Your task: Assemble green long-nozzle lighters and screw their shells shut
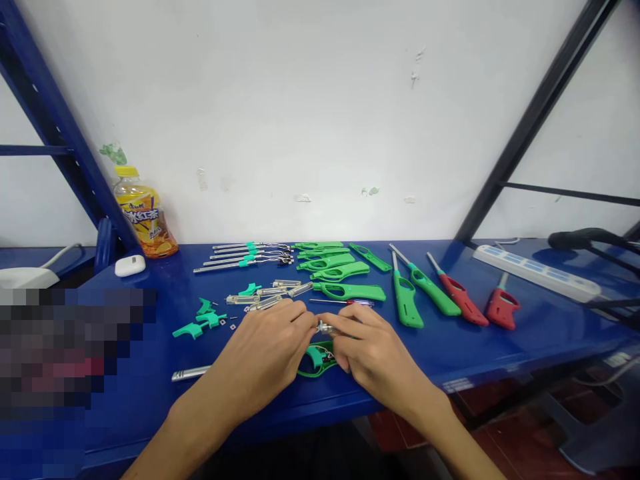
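Observation:
Just above the table, the fingertips of my left hand (pixel 273 340) are pinched at the metal valve end of a small clear lighter fuel tank (pixel 326 327). What they grip there is too small to make out. The tank's body is wrapped by the fingers of my right hand (pixel 367 343) and mostly hidden. Beneath both hands lies an open green lighter shell (pixel 311 375) with a teal trigger (pixel 316 357) and a thin wire in it. Its metal tube (pixel 190 373) sticks out to the left, partly behind my left wrist.
Several clear fuel tanks (pixel 267 302), teal triggers (pixel 190 330), metal tubes with wires (pixel 225 265) and green shells (pixel 345 271) lie behind. A screwdriver (pixel 360 303) is near my right hand. Rightward are green and red lighters (pixel 463 297) and a power strip (pixel 537 272); leftward, a drink bottle (pixel 147 223) and white case (pixel 130 266).

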Available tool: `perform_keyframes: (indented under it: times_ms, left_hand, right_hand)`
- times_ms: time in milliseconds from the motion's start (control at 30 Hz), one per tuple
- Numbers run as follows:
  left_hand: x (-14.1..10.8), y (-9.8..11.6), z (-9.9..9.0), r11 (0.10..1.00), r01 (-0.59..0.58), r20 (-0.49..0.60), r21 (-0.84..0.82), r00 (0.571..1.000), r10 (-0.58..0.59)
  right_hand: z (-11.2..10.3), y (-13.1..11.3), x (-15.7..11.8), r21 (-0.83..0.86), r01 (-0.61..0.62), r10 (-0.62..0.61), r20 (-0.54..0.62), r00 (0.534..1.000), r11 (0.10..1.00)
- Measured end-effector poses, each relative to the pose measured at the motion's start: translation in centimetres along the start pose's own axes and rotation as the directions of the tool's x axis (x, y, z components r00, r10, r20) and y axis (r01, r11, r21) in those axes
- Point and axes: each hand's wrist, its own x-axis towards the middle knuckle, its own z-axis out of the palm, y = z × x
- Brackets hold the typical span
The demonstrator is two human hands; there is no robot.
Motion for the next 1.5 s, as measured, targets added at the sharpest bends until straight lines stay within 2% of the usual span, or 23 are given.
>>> perform_keyframes:
  times_ms: [500,733,900,1167,1500]
  left_hand:
    - [-0.1,-0.3,0.2,1.0,-0.012,0.012,-0.015,1.0,0.012]
    - [0.1,-0.4,-0.2,0.99,0.056,-0.055,-0.132,0.996,-0.064]
    - [0.1,-0.4,-0.3,0.978,0.136,-0.032,-0.156,0.989,-0.143]
    - [0.3,-0.5,-0.1,0.994,0.026,-0.044,-0.103,0.999,-0.031]
    - [0.2,-0.6,0.1,0.995,-0.004,-0.038,-0.095,0.999,0.0]
  right_hand:
    - [0.0,0.2,-0.5,0.077,0.013,-0.012,-0.015,1.0,0.997]
    - [0.7,0.5,-1.0,0.158,-0.104,0.128,-0.151,0.98,0.982]
    - [0.5,0.2,-0.7,0.188,-0.17,0.205,-0.182,0.962,0.967]
    - [0.3,0.2,-0.7,0.22,-0.1,0.15,-0.222,0.964,0.97]
    - [0.2,0.2,-0.7,0.193,-0.048,0.096,-0.249,0.964,0.98]
